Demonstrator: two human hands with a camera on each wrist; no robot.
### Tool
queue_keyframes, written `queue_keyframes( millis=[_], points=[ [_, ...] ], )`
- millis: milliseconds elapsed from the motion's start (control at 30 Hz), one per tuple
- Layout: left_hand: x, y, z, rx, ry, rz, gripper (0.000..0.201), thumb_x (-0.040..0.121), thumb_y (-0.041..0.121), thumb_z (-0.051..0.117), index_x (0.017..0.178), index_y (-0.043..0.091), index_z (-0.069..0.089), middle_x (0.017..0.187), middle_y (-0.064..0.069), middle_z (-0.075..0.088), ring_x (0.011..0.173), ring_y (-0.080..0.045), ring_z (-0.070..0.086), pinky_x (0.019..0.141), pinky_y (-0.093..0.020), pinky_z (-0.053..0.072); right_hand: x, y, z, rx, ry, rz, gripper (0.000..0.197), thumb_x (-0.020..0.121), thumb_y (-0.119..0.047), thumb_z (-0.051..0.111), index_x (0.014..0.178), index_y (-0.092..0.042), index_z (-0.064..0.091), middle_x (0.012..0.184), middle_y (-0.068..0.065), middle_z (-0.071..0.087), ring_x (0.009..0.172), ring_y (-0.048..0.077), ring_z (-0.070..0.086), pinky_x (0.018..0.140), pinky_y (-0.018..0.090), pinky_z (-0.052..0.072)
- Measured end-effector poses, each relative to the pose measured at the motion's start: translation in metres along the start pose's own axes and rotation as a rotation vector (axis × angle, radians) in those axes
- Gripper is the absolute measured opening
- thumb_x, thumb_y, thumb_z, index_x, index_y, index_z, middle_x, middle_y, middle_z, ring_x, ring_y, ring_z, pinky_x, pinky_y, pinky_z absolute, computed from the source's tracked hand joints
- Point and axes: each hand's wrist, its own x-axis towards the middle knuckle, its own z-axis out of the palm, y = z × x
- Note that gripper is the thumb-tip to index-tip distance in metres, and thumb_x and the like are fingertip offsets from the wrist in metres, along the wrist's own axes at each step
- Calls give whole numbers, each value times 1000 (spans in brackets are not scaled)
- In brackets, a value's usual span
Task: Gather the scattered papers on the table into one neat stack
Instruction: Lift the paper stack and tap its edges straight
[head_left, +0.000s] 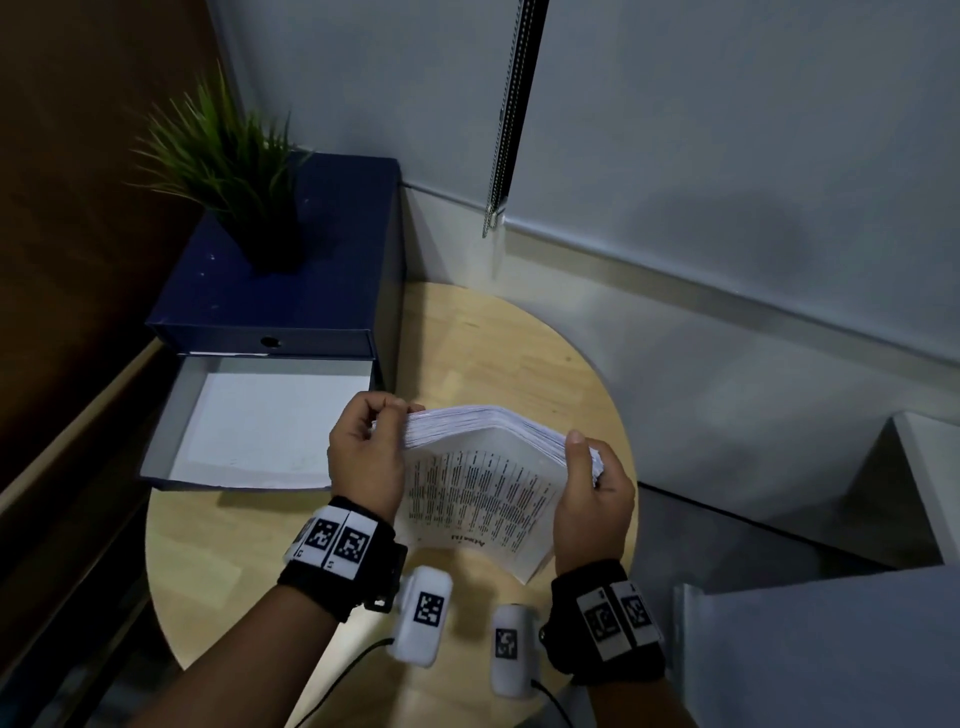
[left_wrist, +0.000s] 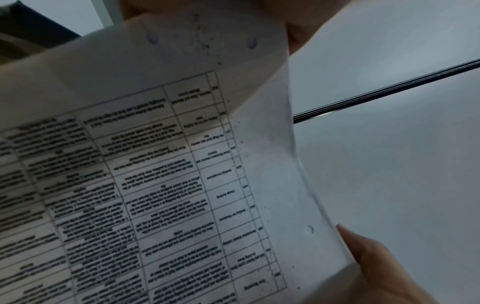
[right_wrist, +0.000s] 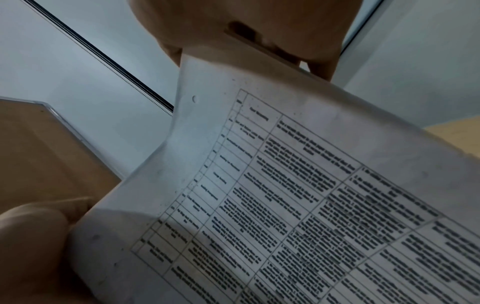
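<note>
Both hands hold one thick stack of papers (head_left: 485, 467) in the air above the round wooden table (head_left: 249, 561), over its middle and a little toward its right edge. The left hand (head_left: 366, 457) grips the left side of the stack, with the fingers curled over the top edge. The right hand (head_left: 592, 506) grips the right side, the thumb lying on the printed face and the other fingers behind the sheets. The stack bends outward between the two hands (its upper edge shows many sheets, fanned a little). The front sheet carries a printed table with many lines of text; in the wrist views this same sheet (left_wrist: 161, 185) fills most of the picture, and the text is too blurred to read.

At the table's left edge stands a dark blue box (head_left: 291, 291) with its lower drawer (head_left: 260, 421) pulled open. A small green plant (head_left: 228, 156) stands on top of the box. A beaded blind cord (head_left: 511, 114) hangs by the grey wall behind the table.
</note>
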Motion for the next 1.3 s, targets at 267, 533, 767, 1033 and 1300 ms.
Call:
queue_keyframes(
  millis=[267, 533, 767, 1033, 1300],
  points=[
    [-1, -2, -9, 60, -124, 111, 17, 85, 35, 62, 86, 19, 63, 90, 3, 70, 87, -12, 62, 79, -27, 47, 3, -4, 3, -9, 34, -19, 25, 88, -41, 56, 72, -23, 64, 64, -16, 61, 65, 8, 57, 63, 22, 46],
    [6, 1, -1, 19, -70, 83, 29, 93, 31, 44, 81, 11, 62, 76, 11, 65, 74, -3, 58, 72, -24, 44, 4, -6, 5, 24, -79, -105, 23, 83, -44, 55, 85, -22, 64, 77, -13, 66, 76, 11, 64, 70, 33, 53],
    [15, -21, -20, -139, -441, 202, 65, 53, 13, 62, 113, 23, 40, 118, -12, 44, 105, -13, 50, 87, -23, 45, 5, 10, -7, -63, -278, -218, 42, 78, 8, 60, 99, -27, 49, 86, -26, 61, 68, -3, 59, 59, 12, 47],
    [33, -39, -24, 156, -357, 59, 32, 89, -1, 60, 118, 14, 57, 107, 1, 69, 105, -19, 64, 92, -32, 51, 18, 25, -8, -78, -192, -146, 41, 88, 4, 64, 103, -34, 58, 98, -26, 68, 92, -2, 65, 80, 13, 49],
    [15, -13, -14, 406, -360, 292, 27, 93, 31, 37, 119, 25, 33, 94, 14, 56, 83, 5, 57, 72, -22, 46, 16, 5, -3, -88, -184, -250, 27, 88, -14, 54, 104, -34, 46, 95, -37, 60, 82, -11, 60, 69, 4, 43]
  ],
)
